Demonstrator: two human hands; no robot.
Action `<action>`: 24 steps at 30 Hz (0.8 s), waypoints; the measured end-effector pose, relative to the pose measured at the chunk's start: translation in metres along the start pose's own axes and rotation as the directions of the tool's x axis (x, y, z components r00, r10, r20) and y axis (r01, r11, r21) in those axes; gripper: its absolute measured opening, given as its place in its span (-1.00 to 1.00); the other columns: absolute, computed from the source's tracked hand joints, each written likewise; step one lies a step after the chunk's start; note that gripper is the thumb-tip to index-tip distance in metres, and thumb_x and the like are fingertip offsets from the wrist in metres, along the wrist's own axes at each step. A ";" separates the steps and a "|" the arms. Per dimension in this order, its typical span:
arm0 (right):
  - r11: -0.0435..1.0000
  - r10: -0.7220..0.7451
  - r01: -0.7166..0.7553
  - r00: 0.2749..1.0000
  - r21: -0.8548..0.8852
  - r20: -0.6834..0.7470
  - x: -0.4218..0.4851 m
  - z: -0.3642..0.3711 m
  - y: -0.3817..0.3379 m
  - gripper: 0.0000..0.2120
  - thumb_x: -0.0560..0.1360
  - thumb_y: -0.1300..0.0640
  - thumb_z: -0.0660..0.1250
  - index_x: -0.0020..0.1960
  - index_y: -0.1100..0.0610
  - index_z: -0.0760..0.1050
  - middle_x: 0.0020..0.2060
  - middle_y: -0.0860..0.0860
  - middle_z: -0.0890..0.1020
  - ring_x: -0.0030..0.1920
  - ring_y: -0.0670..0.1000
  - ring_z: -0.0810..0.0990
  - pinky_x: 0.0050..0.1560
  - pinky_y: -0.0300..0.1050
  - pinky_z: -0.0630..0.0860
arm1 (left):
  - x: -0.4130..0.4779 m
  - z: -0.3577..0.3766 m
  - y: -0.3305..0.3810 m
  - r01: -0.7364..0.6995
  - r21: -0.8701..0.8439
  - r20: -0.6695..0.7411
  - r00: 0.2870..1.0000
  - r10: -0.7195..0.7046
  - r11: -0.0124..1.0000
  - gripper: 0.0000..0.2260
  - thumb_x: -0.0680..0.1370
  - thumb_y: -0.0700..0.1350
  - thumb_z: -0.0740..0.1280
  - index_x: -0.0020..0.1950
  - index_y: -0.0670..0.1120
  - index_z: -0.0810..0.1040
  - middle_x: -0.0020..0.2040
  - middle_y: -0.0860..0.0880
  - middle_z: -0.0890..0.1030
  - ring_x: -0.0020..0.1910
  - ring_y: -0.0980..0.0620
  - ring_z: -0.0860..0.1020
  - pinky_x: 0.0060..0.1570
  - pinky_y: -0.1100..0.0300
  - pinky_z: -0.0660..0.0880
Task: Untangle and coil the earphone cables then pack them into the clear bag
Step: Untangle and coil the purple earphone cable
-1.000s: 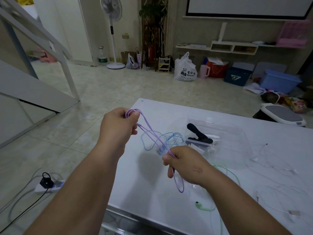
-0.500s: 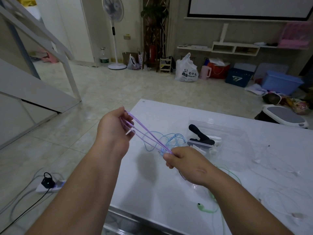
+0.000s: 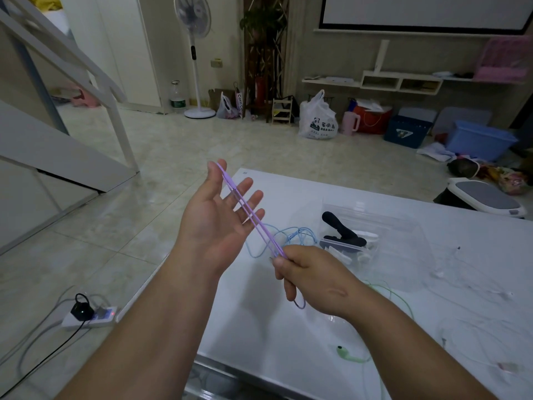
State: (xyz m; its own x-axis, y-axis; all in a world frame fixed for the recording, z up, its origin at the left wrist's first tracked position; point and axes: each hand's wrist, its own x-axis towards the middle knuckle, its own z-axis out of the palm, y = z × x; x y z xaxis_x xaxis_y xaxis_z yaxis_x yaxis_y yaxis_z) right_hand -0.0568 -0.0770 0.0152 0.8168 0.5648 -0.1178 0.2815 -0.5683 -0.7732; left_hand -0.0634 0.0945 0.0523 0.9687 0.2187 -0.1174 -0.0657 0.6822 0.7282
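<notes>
Purple cable [image 3: 269, 241]: light, limp, likely slippery. My left hand [image 3: 219, 223] spread flat, loop across its fingers; my right hand [image 3: 311, 281] pinching the strands. Best gripped at loop ends.

Bare tabletop [image 3: 259, 336] lies open at lower centre; the clear bag [image 3: 403, 241] and blue cable [image 3: 301, 232] crowd mid-frame, green earphone [image 3: 350, 355] and white cables [image 3: 439, 274] clutter the right.

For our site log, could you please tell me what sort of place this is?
Most likely a home living room: a standing fan, a potted plant, a projector screen on the wall, and a blue storage bin on the tiled floor.
</notes>
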 end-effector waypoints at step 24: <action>0.999 0.022 -0.027 0.991 -0.038 -0.134 -0.003 -0.010 0.002 -0.78 0.60 -0.03 0.18 -0.13 -0.01 0.53 -0.37 -0.11 0.46 -0.35 -0.10 0.43 -0.29 -0.17 0.39 | -0.002 0.005 -0.007 0.039 0.662 -0.052 0.999 -0.005 0.748 -0.66 0.63 -0.01 0.18 -0.30 -0.10 0.38 -0.40 -0.06 0.36 -0.51 0.04 0.16 -0.45 0.24 0.08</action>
State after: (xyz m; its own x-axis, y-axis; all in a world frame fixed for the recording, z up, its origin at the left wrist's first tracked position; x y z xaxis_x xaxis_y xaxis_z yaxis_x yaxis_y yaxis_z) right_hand -0.0535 -0.0862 0.0205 0.8827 0.4673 -0.0503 0.2782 -0.6058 -0.7454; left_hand -0.0642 0.0860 0.0506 0.9551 0.2514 -0.1566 0.1469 0.0570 0.9875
